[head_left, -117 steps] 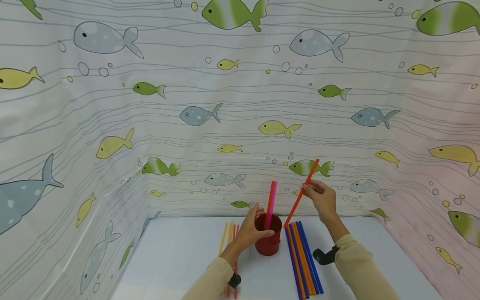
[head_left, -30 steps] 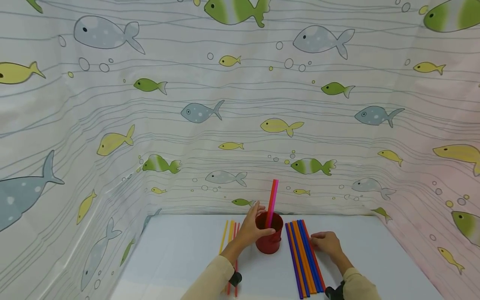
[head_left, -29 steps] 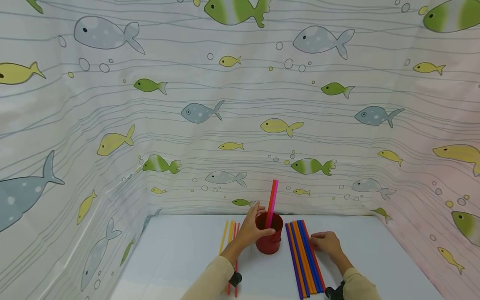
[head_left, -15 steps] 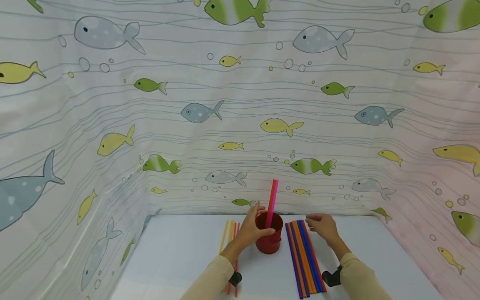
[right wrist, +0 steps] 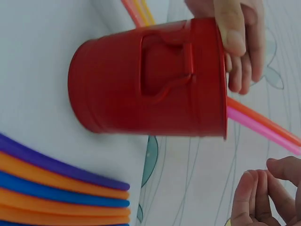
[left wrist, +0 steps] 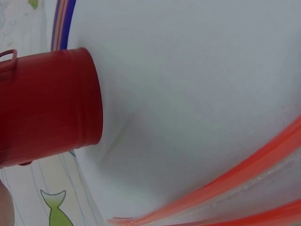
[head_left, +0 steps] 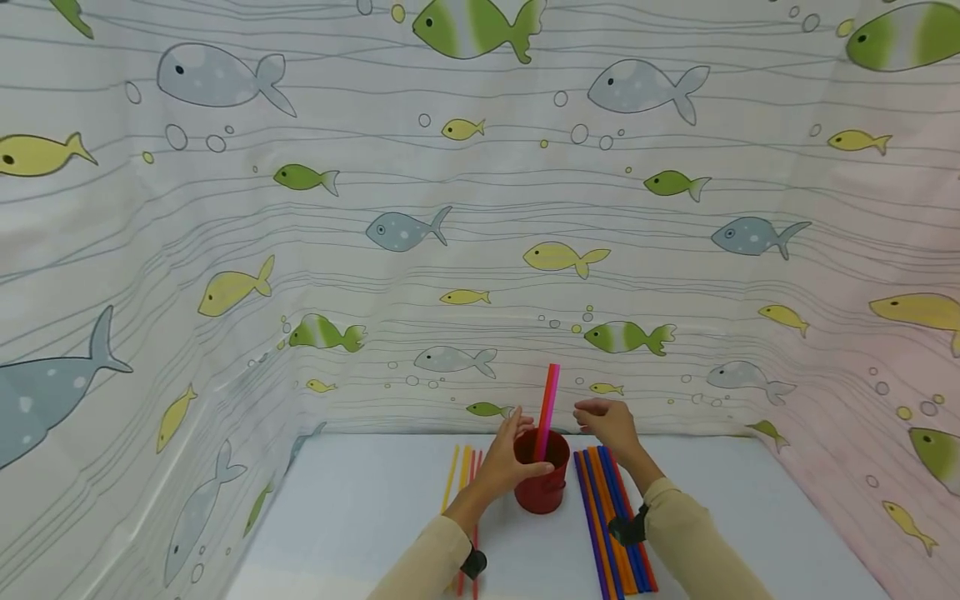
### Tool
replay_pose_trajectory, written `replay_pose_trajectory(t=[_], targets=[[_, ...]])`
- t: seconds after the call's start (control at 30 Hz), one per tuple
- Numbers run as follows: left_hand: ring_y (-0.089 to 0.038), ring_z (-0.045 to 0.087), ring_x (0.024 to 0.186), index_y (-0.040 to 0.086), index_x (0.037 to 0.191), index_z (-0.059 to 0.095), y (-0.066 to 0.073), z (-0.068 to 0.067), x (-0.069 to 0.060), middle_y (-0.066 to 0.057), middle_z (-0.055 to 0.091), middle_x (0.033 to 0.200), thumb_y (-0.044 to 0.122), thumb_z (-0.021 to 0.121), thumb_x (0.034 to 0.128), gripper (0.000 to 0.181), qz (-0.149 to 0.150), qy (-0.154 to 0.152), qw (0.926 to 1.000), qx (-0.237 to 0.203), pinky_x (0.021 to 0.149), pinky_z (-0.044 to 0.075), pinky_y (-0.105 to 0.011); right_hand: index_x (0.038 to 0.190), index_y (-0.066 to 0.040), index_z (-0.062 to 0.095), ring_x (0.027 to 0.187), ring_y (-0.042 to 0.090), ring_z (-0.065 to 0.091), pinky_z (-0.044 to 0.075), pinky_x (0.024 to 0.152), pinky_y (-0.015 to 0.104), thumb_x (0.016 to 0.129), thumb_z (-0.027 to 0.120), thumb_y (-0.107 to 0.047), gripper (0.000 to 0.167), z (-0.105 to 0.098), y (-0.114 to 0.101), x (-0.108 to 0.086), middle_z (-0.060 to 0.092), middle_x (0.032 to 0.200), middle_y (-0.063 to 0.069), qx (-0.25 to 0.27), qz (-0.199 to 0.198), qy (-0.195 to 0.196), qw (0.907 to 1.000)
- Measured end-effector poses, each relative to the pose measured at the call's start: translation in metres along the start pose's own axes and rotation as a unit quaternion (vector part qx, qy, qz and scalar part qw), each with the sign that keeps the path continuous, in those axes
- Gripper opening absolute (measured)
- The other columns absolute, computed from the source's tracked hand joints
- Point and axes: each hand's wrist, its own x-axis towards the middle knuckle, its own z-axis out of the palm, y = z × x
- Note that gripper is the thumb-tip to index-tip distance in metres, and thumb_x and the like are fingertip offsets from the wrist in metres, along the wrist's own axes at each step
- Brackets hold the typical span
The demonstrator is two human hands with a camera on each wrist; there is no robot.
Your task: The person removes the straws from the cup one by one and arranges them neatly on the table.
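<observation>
A small red metal bucket (head_left: pixel 539 492) with side handles stands on the white table. One red straw (head_left: pixel 543 400) and one pink straw (head_left: pixel 552 404) lean out of it. My left hand (head_left: pixel 504 462) holds the bucket by its left side, thumb across the near rim. To the right of the bucket, my right hand (head_left: pixel 609 425) hovers beside the two straws, fingers bent loosely with nothing between them; the right wrist view shows this hand (right wrist: pixel 268 195) apart from the straws. Below it lies a row of purple, orange, blue and red straws (head_left: pixel 611 525).
Thinner yellow and red straws (head_left: pixel 467 479) lie left of the bucket, partly covered by the left forearm. A fish-patterned curtain (head_left: pixel 390 292) rises behind and at both sides of the table (head_left: pixel 345 517).
The right hand has laid a red straw at the right end of the row and let it go. It has then moved up and left towards the bucket. The left hand has stayed put.
</observation>
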Motion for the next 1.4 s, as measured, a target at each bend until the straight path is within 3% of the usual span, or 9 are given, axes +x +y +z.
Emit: replay_pose_trajectory(t=[0.23,0.5,0.77,1.03,1.4], targets=[[-0.015,0.044,0.131,0.014,0.156,0.016,0.0,0.001,-0.002,-0.002,0.045,0.145,0.033,0.085,0.0754,0.109,0.006,0.004,0.9999,0.009,0.109,0.038,-0.043,0.111,0.006,0.069,0.082,0.024,0.071,0.056,0.082,0.046,0.09,0.068,-0.009,0.025,0.019,-0.007,0.0,0.072,0.098,0.017,0.021,-0.014,-0.009,0.9996],[-0.012,0.044,0.13,0.016,0.157,0.015,0.0,-0.001,0.001,-0.003,0.043,0.145,0.033,0.086,0.0753,0.109,0.004,0.006,1.0,0.002,0.109,0.038,-0.04,0.108,0.005,0.071,0.087,0.036,0.07,0.057,0.079,0.047,0.087,0.072,-0.007,0.024,0.034,-0.005,0.008,0.071,0.098,0.018,0.045,-0.027,-0.017,0.9985],[-0.012,0.045,0.13,0.017,0.157,0.014,0.0,-0.001,0.0,-0.001,0.043,0.144,0.033,0.086,0.0751,0.11,0.009,0.008,0.9999,0.005,0.109,0.038,-0.039,0.109,0.001,0.071,0.079,0.023,0.071,0.058,0.076,0.041,0.085,0.073,-0.012,0.028,0.044,-0.005,0.008,0.072,0.094,0.011,0.007,-0.012,-0.014,0.9998],[-0.015,0.045,0.13,0.014,0.157,0.014,0.005,-0.001,-0.002,-0.007,0.043,0.145,0.032,0.085,0.0767,0.108,0.002,0.002,1.0,0.002,0.11,0.037,-0.04,0.109,-0.001,0.071,0.081,0.02,0.07,0.058,0.074,0.033,0.084,0.073,-0.01,0.027,0.048,0.0,0.01,0.072,0.093,0.008,0.001,0.003,-0.007,1.0],[-0.014,0.045,0.13,0.016,0.156,0.016,0.006,0.0,-0.003,-0.001,0.044,0.143,0.031,0.085,0.0764,0.107,0.003,0.008,0.9999,0.008,0.108,0.039,-0.04,0.109,0.002,0.07,0.082,0.023,0.072,0.059,0.073,0.034,0.085,0.074,-0.008,0.026,0.05,0.001,0.008,0.071,0.095,0.012,0.045,-0.003,0.001,0.999]])
